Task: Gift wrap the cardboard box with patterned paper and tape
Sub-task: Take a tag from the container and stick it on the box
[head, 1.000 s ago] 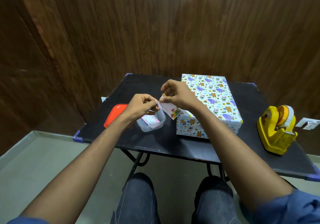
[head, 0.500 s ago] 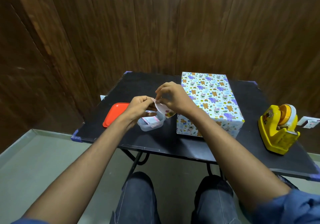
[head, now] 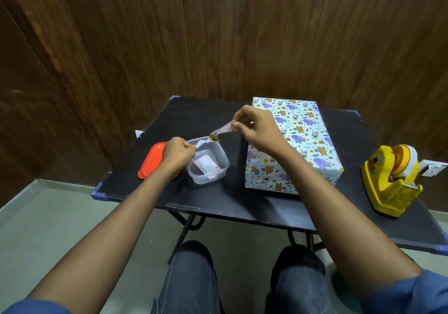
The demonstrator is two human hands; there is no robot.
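Dark wood-panelled wall behind, pale floor below, a small black desk (head: pixel 213 202) in between. Wrapped box (head: pixel 294 141) flat on the desk, covered all over in patterned paper, long axis running away toward the wall and slightly rightward at the near end. Just left of the box and above the desk, right hand (head: pixel 258 129) pinching the upper end of a small sticker (head: pixel 219 133), a colourful printed strip. Further left of the box, left hand (head: pixel 179 156) fisted round a white strip (head: pixel 201 143), likely the backing, the two pieces spread apart over a clear tub (head: pixel 208 162) holding more slips. Orange lid (head: pixel 151 163) beyond that, partly under the left wrist. Yellow tape dispenser (head: pixel 392 180) well right of the box, untouched. Judged: wrapping looks done, sticker being peeled for the box top; right hand nearer, box lying rightward of both hands, so a short carry right and down onto the lid face.
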